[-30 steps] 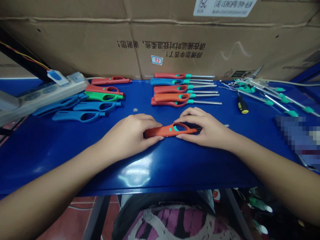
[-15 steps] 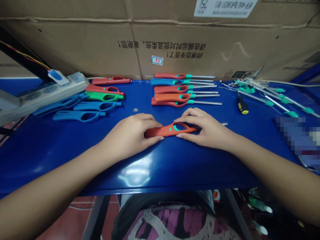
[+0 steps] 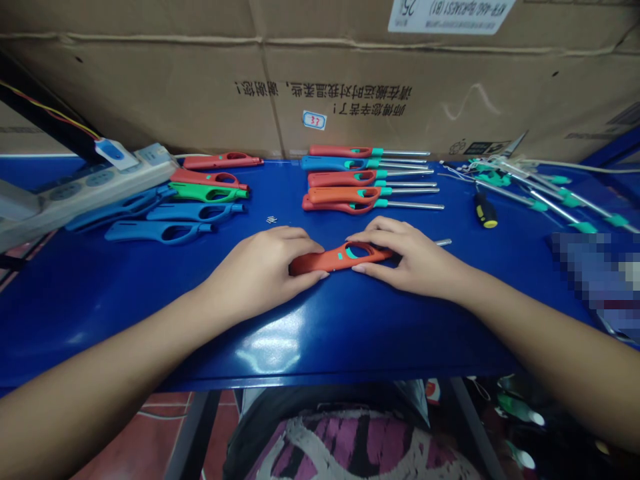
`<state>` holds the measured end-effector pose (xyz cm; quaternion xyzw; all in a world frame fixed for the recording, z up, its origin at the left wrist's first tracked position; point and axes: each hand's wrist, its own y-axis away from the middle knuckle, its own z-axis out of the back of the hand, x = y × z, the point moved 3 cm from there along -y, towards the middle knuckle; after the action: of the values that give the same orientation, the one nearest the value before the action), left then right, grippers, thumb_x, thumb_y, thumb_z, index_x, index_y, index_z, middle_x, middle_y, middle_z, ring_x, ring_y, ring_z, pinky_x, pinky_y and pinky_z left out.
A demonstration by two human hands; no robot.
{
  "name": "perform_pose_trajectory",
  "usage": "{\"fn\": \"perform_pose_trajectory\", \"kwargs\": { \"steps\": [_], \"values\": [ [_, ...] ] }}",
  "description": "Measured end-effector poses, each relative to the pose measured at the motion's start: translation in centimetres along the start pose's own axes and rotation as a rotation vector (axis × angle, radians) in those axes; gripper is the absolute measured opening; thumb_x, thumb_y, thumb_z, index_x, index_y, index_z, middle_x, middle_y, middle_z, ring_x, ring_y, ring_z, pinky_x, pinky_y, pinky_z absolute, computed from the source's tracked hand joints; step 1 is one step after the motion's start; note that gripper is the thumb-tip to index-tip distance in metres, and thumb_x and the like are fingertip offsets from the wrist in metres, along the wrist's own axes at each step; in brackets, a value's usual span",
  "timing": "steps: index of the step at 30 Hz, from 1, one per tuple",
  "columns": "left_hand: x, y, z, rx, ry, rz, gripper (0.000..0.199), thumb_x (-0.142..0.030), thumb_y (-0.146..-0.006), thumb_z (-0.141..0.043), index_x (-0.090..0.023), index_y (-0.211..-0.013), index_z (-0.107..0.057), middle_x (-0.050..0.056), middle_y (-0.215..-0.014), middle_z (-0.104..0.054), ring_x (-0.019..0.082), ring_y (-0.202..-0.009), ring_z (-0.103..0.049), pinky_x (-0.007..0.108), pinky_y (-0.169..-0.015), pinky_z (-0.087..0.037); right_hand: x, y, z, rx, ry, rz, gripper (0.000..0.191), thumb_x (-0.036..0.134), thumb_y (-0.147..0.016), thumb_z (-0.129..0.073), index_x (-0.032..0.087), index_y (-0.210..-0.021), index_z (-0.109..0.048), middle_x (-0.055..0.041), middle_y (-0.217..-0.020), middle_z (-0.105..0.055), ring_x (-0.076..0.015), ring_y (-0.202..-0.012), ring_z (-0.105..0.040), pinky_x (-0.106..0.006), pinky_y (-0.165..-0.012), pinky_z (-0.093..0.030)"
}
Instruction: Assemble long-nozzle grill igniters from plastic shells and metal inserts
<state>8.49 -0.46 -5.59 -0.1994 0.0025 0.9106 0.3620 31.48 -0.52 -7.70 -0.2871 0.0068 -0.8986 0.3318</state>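
An orange gas lighter with a green trigger lies across the front middle of the blue table, held at both ends. My left hand is closed around its handle end, thumb on the near side and fingers on the far side. At the trigger end, my right hand pinches the body near the neck. The lighter's metal tube is mostly hidden behind that hand; only its tip shows beyond the knuckles. Beyond the lighter, a row of assembled lighters with metal tubes points right. Some tiny screws lie past my left hand.
Red, green and blue lighter casings lie at the left beside a white power strip. At the right are a black-and-yellow screwdriver and a pile of metal tubes with green parts. A large cardboard box closes off the back.
The lighter's tube end has tilted slightly away from me, its tip now a little farther back. Both hands keep their hold and have barely moved.
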Motion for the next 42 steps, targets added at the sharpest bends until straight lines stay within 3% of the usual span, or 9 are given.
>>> {"fn": "perform_pose_trajectory", "kwargs": {
  "steps": [25,42],
  "values": [
    [-0.18,0.02,-0.22,-0.012,0.004,0.035,0.023,-0.033,-0.090,-0.068,-0.018,-0.106,-0.072,0.007,-0.104,-0.072,0.023,-0.093,-0.067,0.034,-0.078,-0.052,0.61,0.09,0.33,0.021,0.141,0.017,0.034,0.040,-0.096,-0.063,0.024,-0.125,-0.064,-0.0083,-0.115,-0.070,-0.0249,-0.107,-0.064,-0.038,-0.088,-0.037],
    [-0.27,0.11,-0.23,-0.013,-0.004,0.028,0.022,-0.034,-0.092,-0.067,-0.019,-0.107,-0.071,0.006,-0.106,-0.072,0.024,-0.097,-0.067,0.034,-0.081,-0.053,0.65,0.02,0.21,0.027,0.195,0.030,0.036,0.042,-0.096,-0.062,0.023,-0.126,-0.064,-0.0095,-0.112,-0.069,-0.0249,-0.103,-0.063,-0.038,-0.088,-0.037]
  ]
}}
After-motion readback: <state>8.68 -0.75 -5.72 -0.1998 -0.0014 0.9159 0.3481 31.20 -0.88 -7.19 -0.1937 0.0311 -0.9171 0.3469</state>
